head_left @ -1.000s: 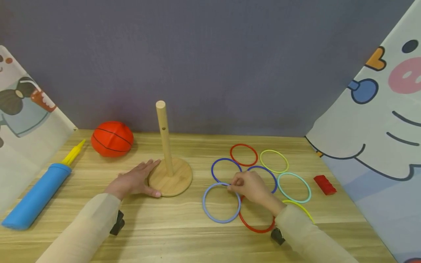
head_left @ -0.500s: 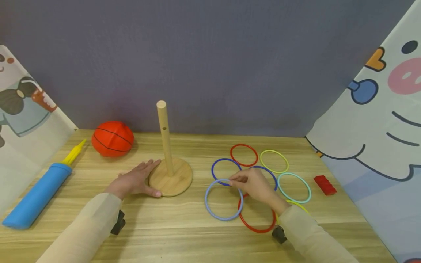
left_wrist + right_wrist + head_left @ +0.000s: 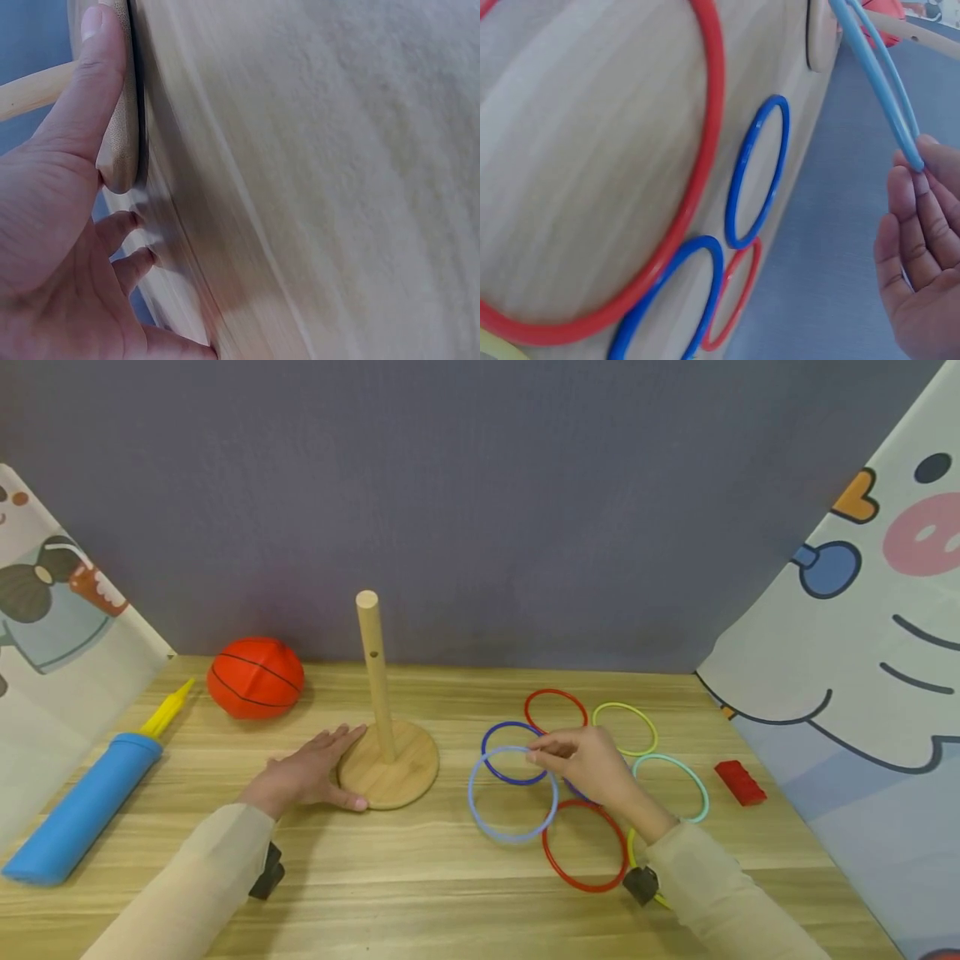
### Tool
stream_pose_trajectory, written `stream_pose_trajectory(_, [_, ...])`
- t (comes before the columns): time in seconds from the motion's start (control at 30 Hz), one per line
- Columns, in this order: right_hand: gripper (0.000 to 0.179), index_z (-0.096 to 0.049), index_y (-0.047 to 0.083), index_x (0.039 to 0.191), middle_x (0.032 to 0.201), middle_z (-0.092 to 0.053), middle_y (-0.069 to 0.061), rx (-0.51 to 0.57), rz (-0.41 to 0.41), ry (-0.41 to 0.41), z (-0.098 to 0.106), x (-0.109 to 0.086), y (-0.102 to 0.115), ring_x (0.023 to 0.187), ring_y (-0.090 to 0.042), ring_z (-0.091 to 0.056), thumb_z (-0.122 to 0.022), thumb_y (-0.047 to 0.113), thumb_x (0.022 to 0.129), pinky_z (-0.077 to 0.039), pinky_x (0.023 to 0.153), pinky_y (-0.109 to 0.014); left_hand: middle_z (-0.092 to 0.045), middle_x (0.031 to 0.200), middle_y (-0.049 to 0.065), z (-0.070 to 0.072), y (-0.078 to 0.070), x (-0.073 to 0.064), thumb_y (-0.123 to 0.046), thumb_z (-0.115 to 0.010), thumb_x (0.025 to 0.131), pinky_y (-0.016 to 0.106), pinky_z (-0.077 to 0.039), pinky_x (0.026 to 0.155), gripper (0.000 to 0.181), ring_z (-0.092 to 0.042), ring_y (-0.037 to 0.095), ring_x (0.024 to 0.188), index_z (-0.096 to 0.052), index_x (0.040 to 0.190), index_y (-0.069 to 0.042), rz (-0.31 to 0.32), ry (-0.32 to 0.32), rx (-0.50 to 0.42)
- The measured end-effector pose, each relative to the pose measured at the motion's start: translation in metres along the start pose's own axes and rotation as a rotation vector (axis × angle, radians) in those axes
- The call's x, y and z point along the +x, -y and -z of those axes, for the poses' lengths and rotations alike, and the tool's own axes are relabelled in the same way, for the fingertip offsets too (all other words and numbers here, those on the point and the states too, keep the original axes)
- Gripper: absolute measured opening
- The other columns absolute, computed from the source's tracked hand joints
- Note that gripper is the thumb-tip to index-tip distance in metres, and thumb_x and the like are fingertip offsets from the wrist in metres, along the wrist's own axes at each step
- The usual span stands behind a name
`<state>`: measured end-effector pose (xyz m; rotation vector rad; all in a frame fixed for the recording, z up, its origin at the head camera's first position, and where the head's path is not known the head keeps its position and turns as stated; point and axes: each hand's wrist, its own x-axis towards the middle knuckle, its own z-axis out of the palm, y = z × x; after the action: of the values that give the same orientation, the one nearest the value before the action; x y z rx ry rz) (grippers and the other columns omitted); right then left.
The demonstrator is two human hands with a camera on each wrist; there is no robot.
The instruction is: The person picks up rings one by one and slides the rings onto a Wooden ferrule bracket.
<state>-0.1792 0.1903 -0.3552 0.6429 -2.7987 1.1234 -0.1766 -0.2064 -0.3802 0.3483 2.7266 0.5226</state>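
My right hand (image 3: pixel 588 764) pinches a light blue ring (image 3: pixel 472 806) at its edge between thumb and fingers. In the right wrist view that ring (image 3: pixel 881 82) is raised above the table, seen nearly edge-on. My left hand (image 3: pixel 303 774) lies around the left edge of a round wooden base (image 3: pixel 412 777), thumb along its near side and fingers spread. A wooden post (image 3: pixel 377 672) stands upright on that base. In the left wrist view the thumb of the left hand (image 3: pixel 67 225) rests on the base's rim (image 3: pixel 124 142).
Several rings lie on the table, among them a red ring (image 3: pixel 587 889), a dark blue ring (image 3: pixel 486 752) and a turquoise ring (image 3: pixel 706 797). A red block (image 3: pixel 741 782) lies at the right. A red ball (image 3: pixel 257 678) and a blue hand pump (image 3: pixel 86 806) are at the left.
My right hand has lifted the light blue ring off the table and moved it slightly up and right in the head view. The left hand stays at the base.
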Motion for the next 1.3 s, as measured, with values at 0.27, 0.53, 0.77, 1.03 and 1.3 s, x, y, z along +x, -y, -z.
stream_pose_trajectory(0.27, [0.015, -0.082, 0.012, 0.100, 0.087, -0.077, 0.005, 0.021, 0.027, -0.059, 0.012, 0.007, 0.012, 0.074, -0.012, -0.071, -0.081, 0.021, 0.089, -0.053, 0.061, -0.026, -0.013, 0.165, 0.028, -0.003, -0.003, 0.000, -0.061, -0.086, 0.069, 0.094, -0.012, 0.087, 0.124, -0.013, 0.056, 0.148, -0.021, 0.162, -0.012, 0.019, -0.008, -0.020])
stream_pose_trajectory(0.53, [0.016, -0.082, 0.012, 0.100, 0.079, -0.076, 0.005, 0.022, 0.036, -0.054, 0.029, 0.020, 0.036, 0.067, -0.013, -0.066, -0.081, 0.023, 0.089, -0.047, 0.052, -0.025, -0.011, 0.164, 0.031, -0.003, -0.009, -0.001, -0.060, -0.087, 0.069, 0.095, -0.011, 0.087, 0.123, -0.010, 0.057, 0.147, -0.021, 0.162, -0.013, 0.029, -0.007, -0.032])
stream_pose_trajectory(0.77, [0.016, -0.082, 0.008, 0.101, 0.080, -0.077, 0.001, 0.049, 0.098, -0.058, 0.040, 0.034, 0.057, 0.064, -0.016, -0.069, -0.082, 0.018, 0.088, -0.050, 0.052, -0.024, -0.009, 0.163, 0.033, -0.004, -0.012, -0.001, -0.059, -0.087, 0.070, 0.094, -0.012, 0.087, 0.122, -0.008, 0.058, 0.147, -0.021, 0.162, -0.014, 0.030, -0.007, -0.032])
stream_pose_trajectory(1.03, [0.014, -0.083, 0.012, 0.098, 0.080, -0.077, 0.006, 0.002, 0.186, -0.102, 0.052, 0.048, 0.077, 0.066, -0.014, -0.070, -0.084, 0.019, 0.086, -0.050, 0.057, -0.022, -0.007, 0.164, 0.033, -0.007, -0.011, 0.004, -0.063, -0.086, 0.067, 0.094, -0.012, 0.087, 0.125, -0.007, 0.058, 0.147, -0.020, 0.163, -0.016, 0.045, 0.001, -0.029])
stream_pose_trajectory(1.3, [0.016, -0.083, 0.014, 0.100, 0.081, -0.078, 0.005, 0.033, 0.207, -0.126, 0.065, 0.064, 0.101, 0.065, -0.014, -0.069, -0.084, 0.023, 0.087, -0.049, 0.055, -0.021, -0.008, 0.164, 0.032, -0.002, -0.016, 0.005, -0.059, -0.090, 0.066, 0.094, -0.015, 0.086, 0.124, -0.009, 0.058, 0.147, -0.023, 0.161, -0.016, 0.073, 0.018, -0.030])
